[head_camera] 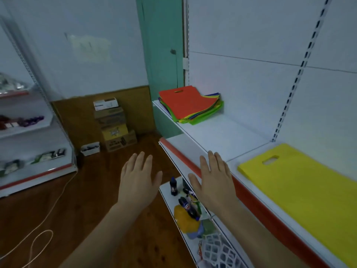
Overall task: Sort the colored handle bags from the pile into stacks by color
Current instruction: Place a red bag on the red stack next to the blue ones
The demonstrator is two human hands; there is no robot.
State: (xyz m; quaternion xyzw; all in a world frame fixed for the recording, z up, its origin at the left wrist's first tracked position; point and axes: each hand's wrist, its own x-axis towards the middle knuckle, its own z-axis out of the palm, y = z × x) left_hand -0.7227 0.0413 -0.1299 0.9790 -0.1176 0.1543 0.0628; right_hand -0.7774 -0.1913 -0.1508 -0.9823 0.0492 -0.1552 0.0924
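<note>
Here both hands (174, 182) hover flat, holding nothing, pile (190, 105) well beyond them.

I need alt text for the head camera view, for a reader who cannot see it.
Two open, empty hands, left hand and right hand, reach forward beside a white shelf. On it lies a mixed pile of colored bags, orange on top, and nearer, to the right, a single yellow bag.

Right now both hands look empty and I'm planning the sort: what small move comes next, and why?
Probably reach the right hand to the red bag topping the mixed pile; only a yellow bag lies sorted, and both hands hover open.
</note>
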